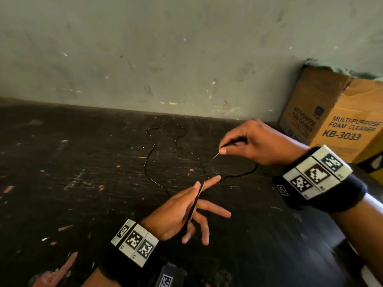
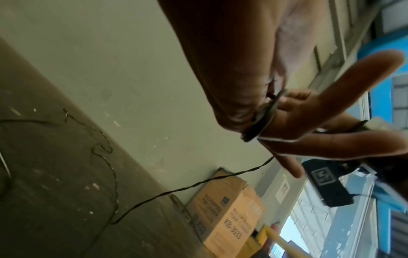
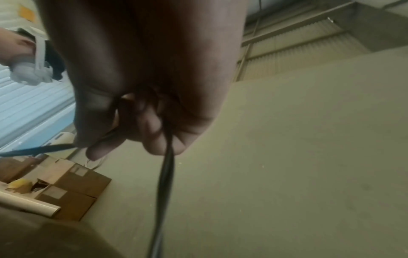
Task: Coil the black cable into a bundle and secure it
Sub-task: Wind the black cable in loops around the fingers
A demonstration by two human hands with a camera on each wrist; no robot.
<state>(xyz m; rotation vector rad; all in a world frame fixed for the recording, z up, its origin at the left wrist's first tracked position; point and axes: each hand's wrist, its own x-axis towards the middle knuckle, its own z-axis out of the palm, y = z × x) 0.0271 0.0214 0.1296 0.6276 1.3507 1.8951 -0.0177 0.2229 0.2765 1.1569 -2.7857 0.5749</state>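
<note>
A thin black cable (image 1: 145, 164) lies in loose bends on the dark scratched table (image 1: 72, 193) and runs up to both hands. My left hand (image 1: 204, 184) pinches a few gathered strands between thumb and index finger, while its other fingers are spread apart. The left wrist view shows that pinch (image 2: 260, 125) close up, with the cable (image 2: 176, 190) trailing down to the table. Up and to the right, my right hand (image 1: 222, 148) pinches the cable between thumb and forefinger, above the table. In the right wrist view the cable (image 3: 165, 174) hangs down from the curled fingers (image 3: 154, 139).
A cardboard box (image 1: 342, 125) printed "Multi-purpose foam cleaner" stands at the back right against the grey-green wall (image 1: 165, 59). More boxes (image 3: 66, 188) and a white tube (image 3: 28, 204) show in the right wrist view.
</note>
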